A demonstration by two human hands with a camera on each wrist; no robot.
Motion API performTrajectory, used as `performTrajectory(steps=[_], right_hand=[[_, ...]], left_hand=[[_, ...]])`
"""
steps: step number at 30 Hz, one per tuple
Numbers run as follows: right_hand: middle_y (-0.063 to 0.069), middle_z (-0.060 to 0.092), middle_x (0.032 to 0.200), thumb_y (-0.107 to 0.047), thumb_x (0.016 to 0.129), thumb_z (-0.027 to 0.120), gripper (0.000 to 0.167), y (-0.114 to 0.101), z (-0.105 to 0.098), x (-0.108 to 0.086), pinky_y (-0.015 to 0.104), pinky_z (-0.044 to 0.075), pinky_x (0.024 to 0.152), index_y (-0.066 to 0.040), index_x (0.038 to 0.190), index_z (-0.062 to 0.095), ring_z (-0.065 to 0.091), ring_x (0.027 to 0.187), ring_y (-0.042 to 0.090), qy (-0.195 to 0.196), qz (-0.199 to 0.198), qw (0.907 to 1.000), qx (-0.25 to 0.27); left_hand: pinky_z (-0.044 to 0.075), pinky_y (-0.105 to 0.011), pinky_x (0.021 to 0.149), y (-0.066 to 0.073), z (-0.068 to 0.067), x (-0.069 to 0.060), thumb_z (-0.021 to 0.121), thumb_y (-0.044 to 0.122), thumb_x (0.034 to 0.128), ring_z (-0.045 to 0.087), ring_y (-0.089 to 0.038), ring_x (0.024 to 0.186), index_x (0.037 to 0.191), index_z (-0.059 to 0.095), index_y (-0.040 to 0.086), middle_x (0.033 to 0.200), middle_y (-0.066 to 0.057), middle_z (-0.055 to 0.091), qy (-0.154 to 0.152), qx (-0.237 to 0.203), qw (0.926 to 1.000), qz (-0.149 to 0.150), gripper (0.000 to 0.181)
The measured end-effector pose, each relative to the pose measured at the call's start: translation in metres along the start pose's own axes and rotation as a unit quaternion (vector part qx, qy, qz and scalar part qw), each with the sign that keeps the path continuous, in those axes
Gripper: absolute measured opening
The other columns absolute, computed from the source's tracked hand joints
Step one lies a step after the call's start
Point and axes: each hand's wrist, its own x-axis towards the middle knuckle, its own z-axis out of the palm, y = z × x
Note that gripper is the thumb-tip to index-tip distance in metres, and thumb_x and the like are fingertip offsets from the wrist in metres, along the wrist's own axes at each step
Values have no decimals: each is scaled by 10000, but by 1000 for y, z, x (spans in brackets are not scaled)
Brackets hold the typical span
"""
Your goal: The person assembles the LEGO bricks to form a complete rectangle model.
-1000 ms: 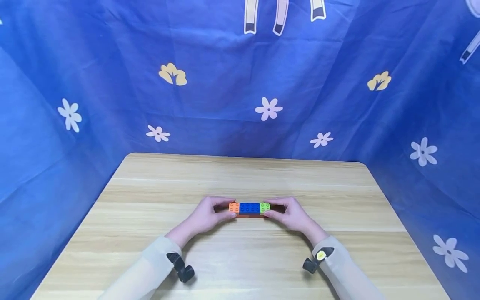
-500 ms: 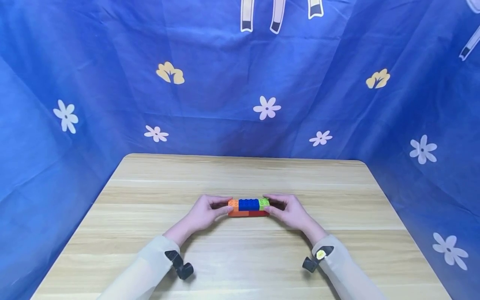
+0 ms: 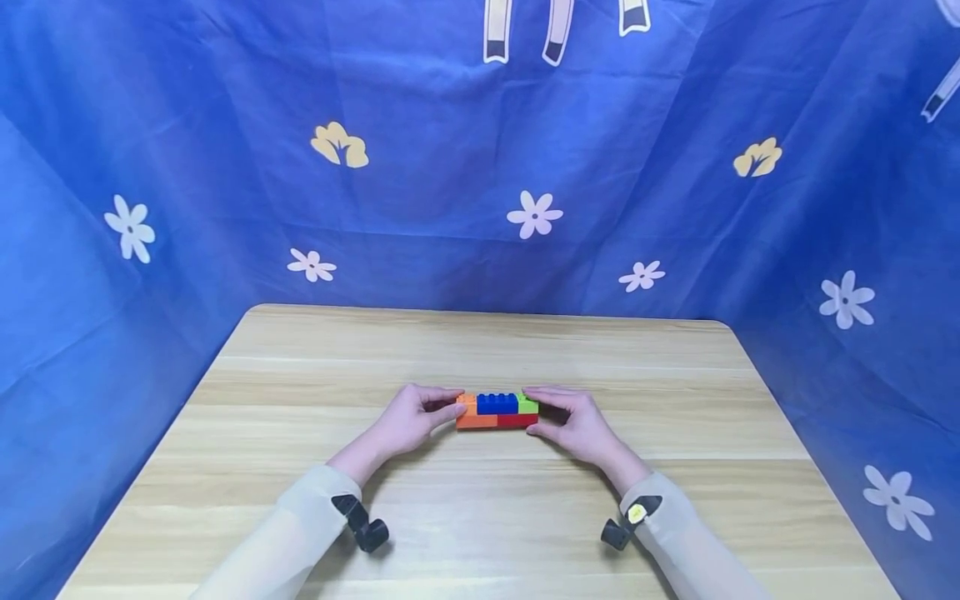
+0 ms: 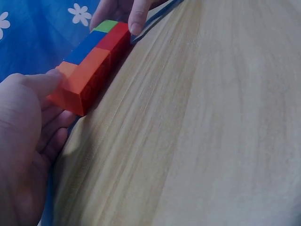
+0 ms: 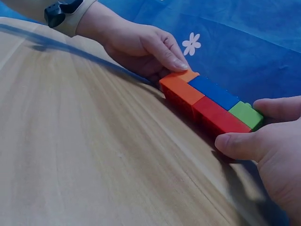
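Note:
A bar of joined toy building bricks is held between my two hands over the middle of the table. Its upper row has a small orange brick [image 3: 470,404], a blue brick [image 3: 497,405] and a lime green brick [image 3: 528,406]. A longer orange brick [image 3: 477,422] and a red brick [image 3: 517,420] form the lower row. My left hand [image 3: 405,422] pinches the orange end, thumb on the upper orange brick in the left wrist view. My right hand [image 3: 581,425] grips the other end, its thumb [image 5: 235,145] by the red brick's lower edge and fingers at the green brick.
A light wood-grain table [image 3: 487,517] lies beneath the hands. Behind and at both sides hangs a blue cloth [image 3: 420,200] with white flowers. Each sleeved wrist carries a small black camera, one on the left [image 3: 362,525] and one on the right [image 3: 630,522].
The brick bar has turned so its studs tip away and its near side faces the head camera. My right thumb has shifted from the green brick down to the red brick's lower edge.

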Motion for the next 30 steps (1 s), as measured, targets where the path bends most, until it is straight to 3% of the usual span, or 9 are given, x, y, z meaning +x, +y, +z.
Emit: performTrajectory(steps=[5, 9, 16, 30], right_hand=[[-88, 706, 1342, -169, 815, 946, 574, 1, -1, 2, 431, 464, 1128, -198, 1353, 750, 643, 1284, 197, -46, 47, 10000, -35], [-73, 696, 1360, -201, 835, 933, 568, 1, -3, 3, 438, 459, 1132, -200, 1369, 739, 637, 1295, 207, -150, 172, 9997, -11], [-81, 676, 1388, -297, 872, 901, 565, 5, -5, 6, 405, 438, 1148, -208, 1399, 718, 616, 1316, 174, -372, 404, 9985, 71], [1, 681, 1384, -271, 896, 881, 550, 10, -3, 5, 442, 428, 1150, -156, 1405, 707, 602, 1336, 230, -439, 630, 9961, 444]], left_hand=[[431, -431, 1156, -4, 1, -2, 923, 332, 848, 607, -221, 1329, 1415, 692, 117, 1398, 14, 678, 78, 384, 9971, 652, 649], [425, -388, 1159, -10, 4, -1, 957, 265, 810, 600, -189, 1336, 1383, 722, 161, 1386, 60, 680, 173, 523, 9940, 945, 629], [426, -430, 1157, -19, 4, 2, 930, 310, 841, 602, -221, 1334, 1391, 719, 178, 1373, 27, 687, 179, 159, 9972, 714, 604], [429, -442, 1155, -18, 3, 3, 898, 339, 876, 603, -247, 1331, 1392, 714, 152, 1363, -9, 693, 114, 271, 9983, 507, 579]])
